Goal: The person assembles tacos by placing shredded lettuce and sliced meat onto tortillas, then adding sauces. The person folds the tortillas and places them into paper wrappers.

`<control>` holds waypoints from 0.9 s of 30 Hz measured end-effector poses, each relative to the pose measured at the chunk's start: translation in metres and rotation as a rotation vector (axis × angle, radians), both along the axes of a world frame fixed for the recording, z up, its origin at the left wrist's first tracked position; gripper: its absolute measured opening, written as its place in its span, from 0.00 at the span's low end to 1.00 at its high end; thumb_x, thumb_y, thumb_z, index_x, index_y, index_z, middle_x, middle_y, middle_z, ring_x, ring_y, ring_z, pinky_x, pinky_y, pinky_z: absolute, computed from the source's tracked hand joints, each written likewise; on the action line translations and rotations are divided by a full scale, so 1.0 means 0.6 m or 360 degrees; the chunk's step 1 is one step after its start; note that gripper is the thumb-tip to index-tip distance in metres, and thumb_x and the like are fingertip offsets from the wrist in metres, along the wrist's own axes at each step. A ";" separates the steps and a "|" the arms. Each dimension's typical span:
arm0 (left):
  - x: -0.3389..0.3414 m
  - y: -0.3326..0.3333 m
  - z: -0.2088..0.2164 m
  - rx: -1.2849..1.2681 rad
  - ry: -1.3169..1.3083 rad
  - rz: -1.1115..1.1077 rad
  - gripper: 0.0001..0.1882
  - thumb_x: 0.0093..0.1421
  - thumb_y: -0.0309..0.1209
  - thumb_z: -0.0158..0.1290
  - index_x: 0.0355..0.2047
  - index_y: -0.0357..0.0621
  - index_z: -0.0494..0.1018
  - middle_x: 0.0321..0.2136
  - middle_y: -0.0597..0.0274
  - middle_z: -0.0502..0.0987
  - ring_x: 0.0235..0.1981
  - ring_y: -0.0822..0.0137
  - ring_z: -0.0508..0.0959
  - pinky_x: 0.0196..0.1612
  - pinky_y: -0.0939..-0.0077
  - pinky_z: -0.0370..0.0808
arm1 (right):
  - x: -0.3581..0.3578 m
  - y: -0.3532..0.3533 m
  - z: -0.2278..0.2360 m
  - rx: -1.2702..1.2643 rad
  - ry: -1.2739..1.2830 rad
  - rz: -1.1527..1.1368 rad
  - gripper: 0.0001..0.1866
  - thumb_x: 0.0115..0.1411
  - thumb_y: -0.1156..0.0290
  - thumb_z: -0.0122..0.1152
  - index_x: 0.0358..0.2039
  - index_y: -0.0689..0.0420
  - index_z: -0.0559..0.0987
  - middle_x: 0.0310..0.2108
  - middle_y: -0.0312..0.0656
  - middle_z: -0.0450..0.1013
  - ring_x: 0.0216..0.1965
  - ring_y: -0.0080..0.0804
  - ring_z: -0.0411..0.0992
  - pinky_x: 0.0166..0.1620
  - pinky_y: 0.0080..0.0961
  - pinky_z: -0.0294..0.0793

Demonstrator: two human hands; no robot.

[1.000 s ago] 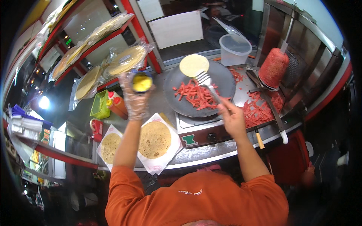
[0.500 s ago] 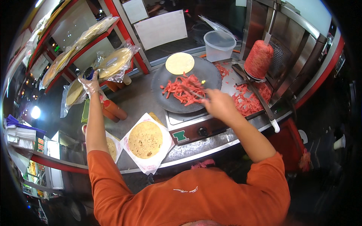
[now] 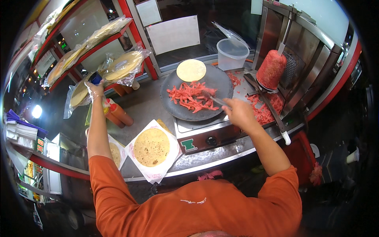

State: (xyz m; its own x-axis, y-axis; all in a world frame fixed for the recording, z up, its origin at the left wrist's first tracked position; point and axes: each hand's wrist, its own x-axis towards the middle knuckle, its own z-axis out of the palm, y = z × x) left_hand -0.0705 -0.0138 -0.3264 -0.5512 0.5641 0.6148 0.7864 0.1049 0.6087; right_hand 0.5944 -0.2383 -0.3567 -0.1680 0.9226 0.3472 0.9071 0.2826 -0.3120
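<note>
Left hand [image 3: 95,90]: cup [image 3: 95,78] held, shifted beside bagged tortillas [image 3: 123,68] | right hand [image 3: 239,113]: gripping fork [image 3: 219,101], now in meat [image 3: 188,97] | yellow dab no longer visible; likely being stirred in.

The counter [image 3: 147,103] is grey metal and carries the stove [image 3: 222,138], on which the griddle [image 3: 219,82] sits. Directly on the griddle are a heap of red meat [image 3: 192,95] and, at its far edge, one tortilla [image 3: 191,70]. Nearer and left of the griddle, a white sheet [image 3: 157,173] lies flat on the counter; farther left is a smaller sheet [image 3: 123,154], partly hidden. Bottles [image 3: 122,115] stand left of the griddle. A clear tub [image 3: 232,59] stands behind it, to the right. Well left of the griddle, a red shelf [image 3: 100,47] bears bagged flatbreads [image 3: 104,33].
</note>
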 end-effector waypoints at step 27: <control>0.381 -0.834 -0.292 -0.1482 -0.1617 -0.2232 0.30 0.77 0.48 0.48 0.68 0.39 0.68 0.64 0.51 0.75 0.67 0.59 0.72 0.69 0.64 0.68 | -0.040 -0.016 0.040 -0.0096 -0.0025 -0.0426 0.24 0.66 0.55 0.65 0.54 0.59 0.83 0.49 0.59 0.81 0.52 0.59 0.78 0.55 0.48 0.76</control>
State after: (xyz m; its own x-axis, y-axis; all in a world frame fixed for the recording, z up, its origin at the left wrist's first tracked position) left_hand 0.1581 -0.5142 -0.5015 0.5979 0.7500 -0.2828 0.0406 0.3240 0.9452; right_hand 0.5706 -0.2481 -0.3330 0.0797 0.9538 0.2897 0.9519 0.0135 -0.3062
